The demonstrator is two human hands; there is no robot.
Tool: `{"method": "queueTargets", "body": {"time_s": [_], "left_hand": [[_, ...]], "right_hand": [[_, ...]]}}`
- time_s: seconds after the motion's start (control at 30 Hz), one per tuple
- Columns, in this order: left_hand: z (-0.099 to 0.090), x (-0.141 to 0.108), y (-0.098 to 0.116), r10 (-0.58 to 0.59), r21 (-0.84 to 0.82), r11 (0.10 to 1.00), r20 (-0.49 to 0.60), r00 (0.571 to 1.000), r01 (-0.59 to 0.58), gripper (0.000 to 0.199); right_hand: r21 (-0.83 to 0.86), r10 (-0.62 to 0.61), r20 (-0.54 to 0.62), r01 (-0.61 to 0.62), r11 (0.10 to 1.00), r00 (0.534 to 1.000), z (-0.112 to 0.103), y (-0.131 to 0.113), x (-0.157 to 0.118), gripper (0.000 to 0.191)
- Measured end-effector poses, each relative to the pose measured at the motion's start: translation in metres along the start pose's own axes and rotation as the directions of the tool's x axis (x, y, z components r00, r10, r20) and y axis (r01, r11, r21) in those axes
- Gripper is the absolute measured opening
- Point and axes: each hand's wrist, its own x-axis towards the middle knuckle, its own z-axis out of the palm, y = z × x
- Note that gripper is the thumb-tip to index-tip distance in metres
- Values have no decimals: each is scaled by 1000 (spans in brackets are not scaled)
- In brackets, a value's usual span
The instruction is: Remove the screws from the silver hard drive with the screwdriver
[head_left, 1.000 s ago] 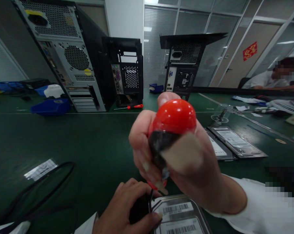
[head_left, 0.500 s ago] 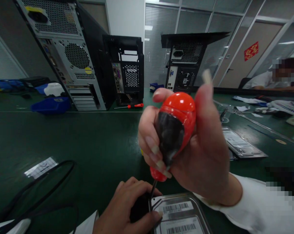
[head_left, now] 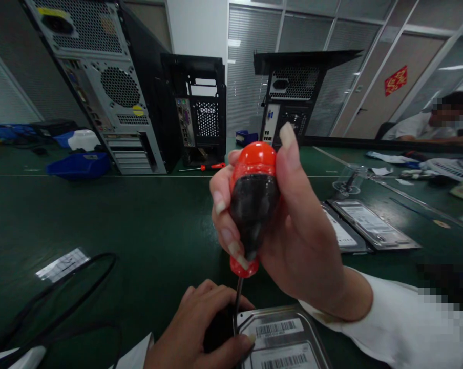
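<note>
My right hand (head_left: 293, 236) is wrapped round the red and black handle of a screwdriver (head_left: 254, 205), the thumb raised along its butt end. Its thin metal shaft runs down to the left corner of a silver hard drive (head_left: 285, 312); the tip is hidden behind my left hand. That hard drive lies at the bottom edge of the view, with barcode labels facing up. My left hand (head_left: 201, 323) grips its left side, the thumb on the label side and the fingers along the far edge.
Two more hard drives (head_left: 373, 223) lie to the right, near a clear round holder (head_left: 346, 182). Computer cases (head_left: 150, 102) stand along the back, with another red screwdriver (head_left: 212, 167) and a blue tray (head_left: 78, 166). Black cable (head_left: 74, 302) loops at left. A person (head_left: 416, 125) sits far right.
My right hand has shifted left and turned the screwdriver handle, which now stands more upright. More of the hard drives at the right shows. My left hand has stayed in place.
</note>
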Motion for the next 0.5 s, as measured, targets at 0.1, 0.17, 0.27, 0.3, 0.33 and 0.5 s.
{"method": "queueTargets", "body": {"time_s": [0.1,0.17,0.27,0.3,0.33,0.5], "left_hand": [[0,1,-1,3,6,1000,31,1000,-3,25],[0,0,-1,2,-10,1000,16,1000,-2,25],[1,-2,1,-5,-41,999,-20,1000,4,24],[1,-2,2,-8,-42,999,-19,1000,7,24],[1,-2,3,-11,-38,999,-15,1000,10,23],[0,0,3,15,6,1000,-7,1000,-15,22]], "right_hand": [[18,17,27,-18,1000,999,-2,1,0,37],[36,32,67,-35,999,997,-1,-1,0,44],[78,34,136,-45,996,990,0,-2,-3,54],[90,28,140,-40,995,990,0,-2,-3,56],[96,21,136,-34,995,990,0,-2,-4,55],[67,-39,127,30,997,991,-7,2,-3,25]]}}
